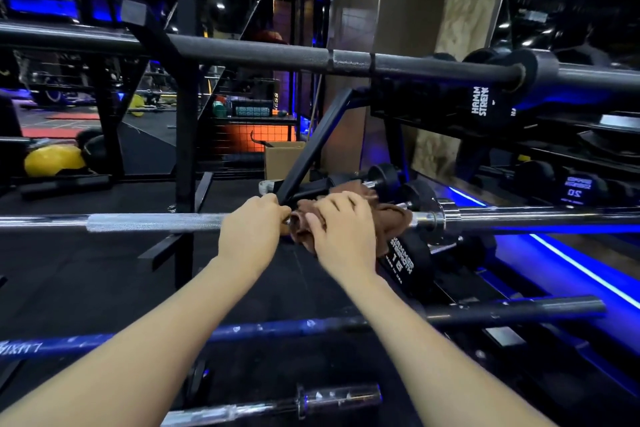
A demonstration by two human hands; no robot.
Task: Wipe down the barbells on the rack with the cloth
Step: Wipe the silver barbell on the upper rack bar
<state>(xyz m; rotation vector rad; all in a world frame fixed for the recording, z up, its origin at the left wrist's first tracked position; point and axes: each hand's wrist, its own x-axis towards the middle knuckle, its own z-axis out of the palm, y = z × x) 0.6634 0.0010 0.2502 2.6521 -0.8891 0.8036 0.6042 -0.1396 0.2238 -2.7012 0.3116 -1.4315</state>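
Note:
A chrome barbell point(149, 222) lies level across the middle of the rack. A brown cloth point(388, 215) is bunched around it just left of its collar point(434, 218). My right hand point(341, 229) lies over the cloth, fingers curled down onto it and the bar. My left hand point(251, 225) grips the bar beside the cloth, its fingertips pinching the cloth's left edge. A black barbell point(263, 54) lies above, a blue-black barbell point(277, 328) below, and a short chrome bar point(311, 400) lowest.
A black slanted rack strut point(311, 152) rises just behind my hands. Dumbbells point(403, 256) marked 15 and 20 sit on shelves at the right, along a blue light strip point(585, 274). A cardboard box point(282, 158) and a yellow ball point(52, 159) lie on the floor beyond.

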